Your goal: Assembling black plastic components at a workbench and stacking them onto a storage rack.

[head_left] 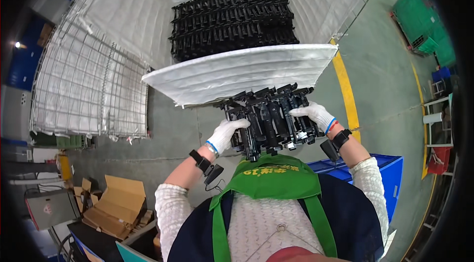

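In the head view, a row of black parts [269, 120] is held in front of the person's body, grasped from its two ends: the left end is clasped by the gloved left hand [224, 134], and the right end by the gloved right hand [314, 115], with a thumb of each laid over the top. The fingers beneath are hidden, so it cannot be told how far the middle is supported. If the inward squeeze were eased or made uneven, the middle pieces could be expected to slip and be dropped on the grey floor [185, 138]. The far edge of the row overlaps the white padded panel [247, 72] in the view; whether it is touched cannot be told, but projecting ends could be caught there and the row twisted. The black wrist device [213, 174] hanging by the left wrist might also be snagged. More black parts [232, 25] are stacked behind the panel. As for writing, yellow characters are printed across the green apron [271, 183], and a small reddish mark is borne by the grey box [52, 208], too small to be read. No label or brand can be made out on the held parts.
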A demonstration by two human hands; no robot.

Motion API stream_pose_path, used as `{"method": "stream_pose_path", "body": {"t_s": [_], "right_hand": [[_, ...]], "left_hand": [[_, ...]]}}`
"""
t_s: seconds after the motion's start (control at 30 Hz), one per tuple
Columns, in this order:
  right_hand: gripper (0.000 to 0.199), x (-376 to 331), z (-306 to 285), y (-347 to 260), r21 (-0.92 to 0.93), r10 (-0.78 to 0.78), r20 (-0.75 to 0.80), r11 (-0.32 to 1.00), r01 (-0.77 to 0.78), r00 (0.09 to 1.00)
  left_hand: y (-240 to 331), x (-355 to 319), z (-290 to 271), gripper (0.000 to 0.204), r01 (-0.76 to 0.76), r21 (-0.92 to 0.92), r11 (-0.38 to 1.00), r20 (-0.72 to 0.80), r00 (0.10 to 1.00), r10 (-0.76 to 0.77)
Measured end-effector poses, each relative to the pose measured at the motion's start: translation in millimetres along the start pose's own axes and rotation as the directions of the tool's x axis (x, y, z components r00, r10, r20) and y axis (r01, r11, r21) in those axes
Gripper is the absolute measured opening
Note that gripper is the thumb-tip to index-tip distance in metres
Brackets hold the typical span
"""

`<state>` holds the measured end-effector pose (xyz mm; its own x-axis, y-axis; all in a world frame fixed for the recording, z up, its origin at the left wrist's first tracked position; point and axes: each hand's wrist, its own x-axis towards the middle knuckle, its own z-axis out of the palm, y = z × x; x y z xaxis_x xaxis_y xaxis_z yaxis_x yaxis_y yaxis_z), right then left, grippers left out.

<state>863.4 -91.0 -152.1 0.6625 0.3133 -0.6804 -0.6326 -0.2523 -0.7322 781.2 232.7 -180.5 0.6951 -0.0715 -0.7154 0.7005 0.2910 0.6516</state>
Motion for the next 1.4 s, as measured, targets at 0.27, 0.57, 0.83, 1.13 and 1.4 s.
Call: {"method": "stream_pose_path", "body": {"t_s": [0.27,0.57,0.83,1.13,1.4], "right_hand": [[0.041,54,-8,-28,0.231,0.116,-0.107,0.969,-0.089,0.988],[0.050,127,-58,-61,0.065,0.215,-0.215,0.977,-0.205,0.953],[0.056,202,-139,-73,0.066,0.322,-0.172,0.947,-0.315,0.931],[0.061,242,-183,-106,0.041,0.476,-0.120,0.879,-0.474,0.871],[0.051,239,-173,-111,0.101,0.473,-0.125,0.880,-0.463,0.872]], "left_hand": [[97,84,-5,0.027,0.115,0.208,0.971,0.114,0.984,-0.140],[117,199,-1,0.024,0.203,0.086,0.975,0.225,0.950,-0.218],[123,280,40,0.018,0.262,0.109,0.959,0.169,0.946,-0.277],[143,297,68,0.040,0.197,0.307,0.931,0.106,0.965,-0.239],[147,294,64,0.037,-0.009,0.535,0.845,0.209,0.970,-0.122]]}}
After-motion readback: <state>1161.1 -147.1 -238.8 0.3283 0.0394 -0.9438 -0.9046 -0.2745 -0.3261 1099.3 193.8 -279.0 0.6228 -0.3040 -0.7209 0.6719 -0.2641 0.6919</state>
